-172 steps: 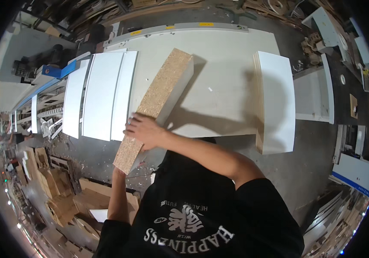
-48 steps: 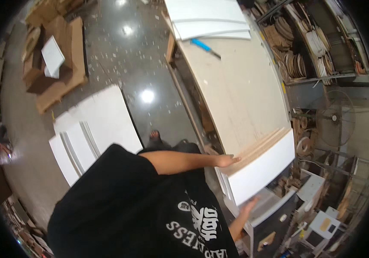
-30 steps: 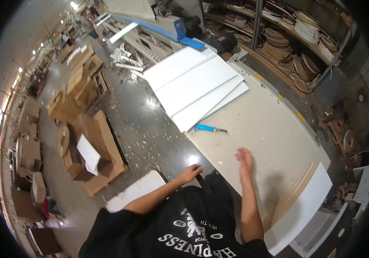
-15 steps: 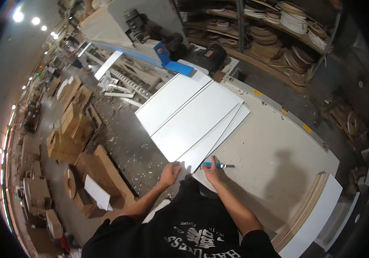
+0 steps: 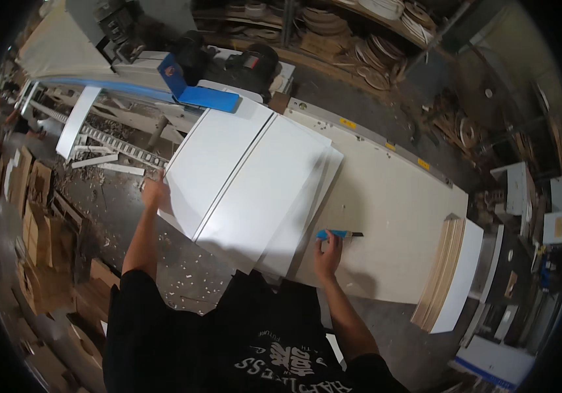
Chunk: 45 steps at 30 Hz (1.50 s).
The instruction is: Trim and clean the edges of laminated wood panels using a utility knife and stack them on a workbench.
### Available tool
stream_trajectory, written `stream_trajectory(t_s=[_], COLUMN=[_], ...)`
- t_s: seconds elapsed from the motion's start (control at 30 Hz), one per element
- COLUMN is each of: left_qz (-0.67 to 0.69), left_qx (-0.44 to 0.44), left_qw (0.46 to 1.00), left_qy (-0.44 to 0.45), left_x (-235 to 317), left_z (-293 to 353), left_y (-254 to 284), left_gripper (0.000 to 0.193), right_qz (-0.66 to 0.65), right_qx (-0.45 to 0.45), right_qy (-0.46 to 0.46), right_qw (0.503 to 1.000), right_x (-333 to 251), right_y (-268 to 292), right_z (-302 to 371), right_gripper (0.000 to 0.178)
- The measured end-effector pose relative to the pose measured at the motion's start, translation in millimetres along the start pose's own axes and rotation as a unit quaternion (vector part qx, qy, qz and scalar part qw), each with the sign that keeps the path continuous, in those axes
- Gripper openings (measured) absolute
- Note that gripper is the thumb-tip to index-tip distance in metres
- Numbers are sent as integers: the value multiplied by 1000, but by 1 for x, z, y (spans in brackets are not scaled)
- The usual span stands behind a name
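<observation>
White panels (image 5: 255,177) lie side by side on the beige worktable (image 5: 399,223), some overlapping at a slant on the right, with dark gaps between them. At the left edge of the leftmost panel is my left hand (image 5: 154,192), closed on that edge; part of its fingers is hidden by the panel. My right hand (image 5: 328,257) is closed around a blue-handled utility knife (image 5: 335,234) just right of the panels. The knife's dark end points right, over the table.
A stack of boards (image 5: 448,272) stands at the table's right end. A blue metal bracket (image 5: 209,98) and a motor (image 5: 253,62) sit beyond the panels. Shelves with coiled edging (image 5: 323,26) stand behind. Cardboard (image 5: 38,242) and scraps lie on the floor at left.
My left hand has moved from the panels' near edge to the far left edge. My right hand still holds the knife, now slightly apart from the panels. The view has shifted right.
</observation>
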<state>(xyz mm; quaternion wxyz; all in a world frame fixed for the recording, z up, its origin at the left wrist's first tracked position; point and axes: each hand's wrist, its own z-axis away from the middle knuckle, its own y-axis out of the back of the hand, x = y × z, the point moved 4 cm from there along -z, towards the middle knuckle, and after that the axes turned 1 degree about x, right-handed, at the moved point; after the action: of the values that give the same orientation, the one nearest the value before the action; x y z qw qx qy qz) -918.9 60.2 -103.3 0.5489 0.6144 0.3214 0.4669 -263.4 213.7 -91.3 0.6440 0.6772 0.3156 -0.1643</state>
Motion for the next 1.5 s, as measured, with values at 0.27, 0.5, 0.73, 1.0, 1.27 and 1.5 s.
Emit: stream_trajectory(t_s=[0.27, 0.5, 0.73, 1.0, 1.27, 1.5], left_qz=[58, 91, 137, 171, 188, 217], left_qx=[-140, -144, -113, -194, -151, -129], left_qw=[988, 985, 981, 950, 947, 940], left_qy=[6, 27, -73, -174, -211, -230], left_x=[9, 12, 77, 104, 115, 100], left_z=[-4, 49, 188, 289, 309, 292], left_y=[13, 1, 14, -33, -17, -7], left_gripper=[93, 90, 56, 82, 99, 93], right_qz=[-129, -131, -73, -110, -201, -198], right_qx=[-66, -41, -87, -59, -35, -53], right_qy=[-209, -283, -341, -386, -364, -299], right_qw=[967, 949, 933, 914, 909, 932], right_x=[-49, -61, -91, -88, -77, -69], right_y=[-90, -101, -91, -102, -103, -111], right_z=[46, 56, 50, 59, 62, 68], right_gripper=[87, 104, 117, 116, 85, 93])
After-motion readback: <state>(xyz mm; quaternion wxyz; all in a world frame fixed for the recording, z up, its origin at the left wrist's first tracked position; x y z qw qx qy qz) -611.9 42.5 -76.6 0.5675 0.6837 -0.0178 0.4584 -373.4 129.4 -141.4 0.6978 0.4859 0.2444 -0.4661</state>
